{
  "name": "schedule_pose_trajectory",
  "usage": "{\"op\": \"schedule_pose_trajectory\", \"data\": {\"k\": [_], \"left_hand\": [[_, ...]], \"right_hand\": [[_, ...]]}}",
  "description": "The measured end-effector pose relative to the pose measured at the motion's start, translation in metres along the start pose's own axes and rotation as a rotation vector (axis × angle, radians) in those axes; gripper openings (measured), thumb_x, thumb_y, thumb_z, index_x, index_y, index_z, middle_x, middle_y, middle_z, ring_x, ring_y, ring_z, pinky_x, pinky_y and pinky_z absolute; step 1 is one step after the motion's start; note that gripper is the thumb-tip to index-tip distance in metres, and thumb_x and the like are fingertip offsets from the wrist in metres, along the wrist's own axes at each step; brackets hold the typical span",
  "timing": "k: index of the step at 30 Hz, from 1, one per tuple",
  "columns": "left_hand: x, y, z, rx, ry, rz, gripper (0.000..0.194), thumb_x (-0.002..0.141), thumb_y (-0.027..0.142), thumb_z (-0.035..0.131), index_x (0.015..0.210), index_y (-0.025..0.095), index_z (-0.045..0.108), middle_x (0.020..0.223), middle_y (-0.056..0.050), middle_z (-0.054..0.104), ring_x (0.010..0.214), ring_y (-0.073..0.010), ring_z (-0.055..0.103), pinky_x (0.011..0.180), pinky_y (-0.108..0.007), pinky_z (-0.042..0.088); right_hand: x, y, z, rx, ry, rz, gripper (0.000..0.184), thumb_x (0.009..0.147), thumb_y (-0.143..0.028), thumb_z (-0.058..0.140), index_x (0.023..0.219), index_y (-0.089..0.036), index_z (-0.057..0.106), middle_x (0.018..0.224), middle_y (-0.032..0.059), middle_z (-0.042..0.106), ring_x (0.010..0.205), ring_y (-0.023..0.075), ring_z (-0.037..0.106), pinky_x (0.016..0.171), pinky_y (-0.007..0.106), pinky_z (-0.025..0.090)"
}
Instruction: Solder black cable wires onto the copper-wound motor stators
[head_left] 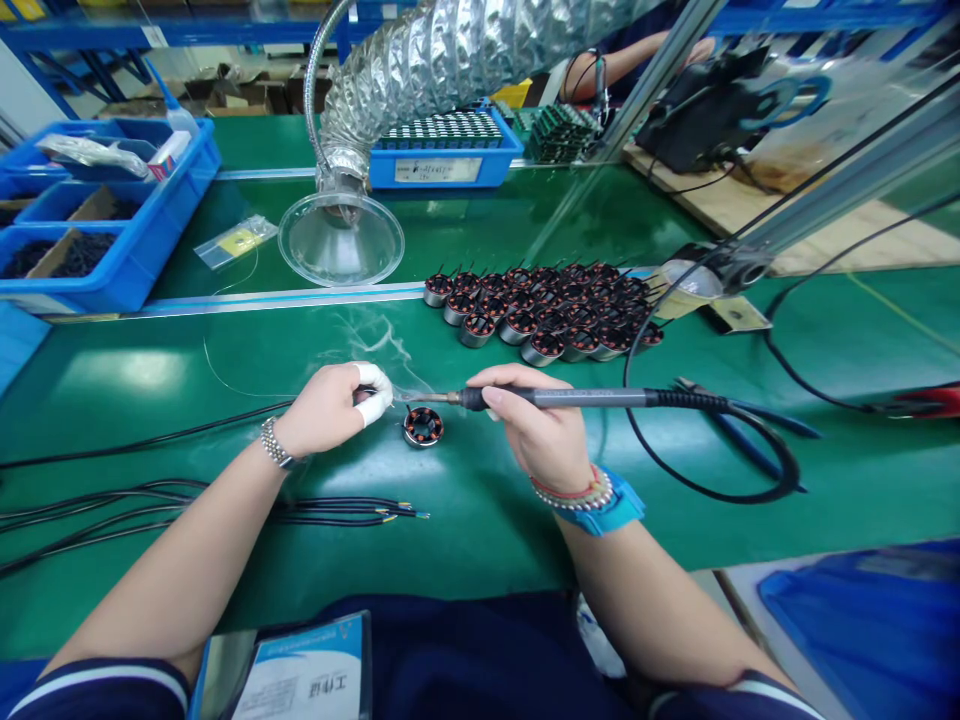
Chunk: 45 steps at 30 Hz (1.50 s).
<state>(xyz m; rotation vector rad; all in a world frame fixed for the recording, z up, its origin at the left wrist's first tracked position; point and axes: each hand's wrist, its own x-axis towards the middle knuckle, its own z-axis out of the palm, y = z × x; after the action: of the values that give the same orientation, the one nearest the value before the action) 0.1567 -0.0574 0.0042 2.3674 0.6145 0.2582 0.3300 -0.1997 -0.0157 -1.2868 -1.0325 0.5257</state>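
Observation:
My right hand grips a soldering iron like a pen, its tip pointing left. White finger cots cover fingertips of my left hand, which is closed around the end of a black cable. A thin wire, looking like solder, also runs to this hand; its end is hidden. The iron's tip meets the work at the left fingertips, and smoke rises there. Just below the tip, a single motor stator with copper windings lies on the green mat.
Several more stators stand grouped behind my right hand. A fume extraction hood hangs above the mat. More black cables lie at front left, blue-handled pliers at right. Blue bins stand back left; another person's arm shows behind.

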Motion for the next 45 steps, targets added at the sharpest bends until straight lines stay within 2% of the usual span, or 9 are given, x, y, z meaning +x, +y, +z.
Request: {"op": "schedule_pose_trajectory", "data": {"k": [29,38,45], "left_hand": [[0.0023,-0.0016,0.0034,0.063,0.003,0.025,0.015,0.076,0.025,0.048,0.074,0.016,0.061,0.075,-0.001,0.063,0.063,-0.0130,0.054,0.061,-0.024,0.042],[0.0023,-0.0019,0.0032,0.051,-0.007,0.021,0.016,0.076,0.025,0.048,0.074,0.016,0.061,0.076,-0.002,0.063,0.065,-0.0134,0.056,0.062,-0.024,0.044],[0.0020,-0.0014,0.0029,0.046,-0.009,0.012,0.016,0.076,0.026,0.048,0.075,0.016,0.061,0.076,-0.002,0.063,0.064,-0.0133,0.055,0.062,-0.024,0.043]], "right_hand": [[0.0004,-0.0007,0.0006,-0.003,-0.030,-0.002,0.010,0.074,-0.017,0.059,0.076,-0.022,0.068,0.073,-0.0017,0.065,0.067,0.0129,0.058,0.064,0.028,0.046],[0.0013,-0.0002,-0.0037,-0.032,0.042,-0.009,0.012,0.073,-0.025,0.058,0.076,-0.020,0.068,0.070,0.0004,0.064,0.062,0.0136,0.056,0.057,0.028,0.044],[0.0006,-0.0028,-0.0036,-0.106,0.096,-0.077,0.013,0.075,-0.029,0.061,0.086,-0.024,0.068,0.082,0.0025,0.067,0.073,0.0185,0.061,0.069,0.035,0.050]]}}
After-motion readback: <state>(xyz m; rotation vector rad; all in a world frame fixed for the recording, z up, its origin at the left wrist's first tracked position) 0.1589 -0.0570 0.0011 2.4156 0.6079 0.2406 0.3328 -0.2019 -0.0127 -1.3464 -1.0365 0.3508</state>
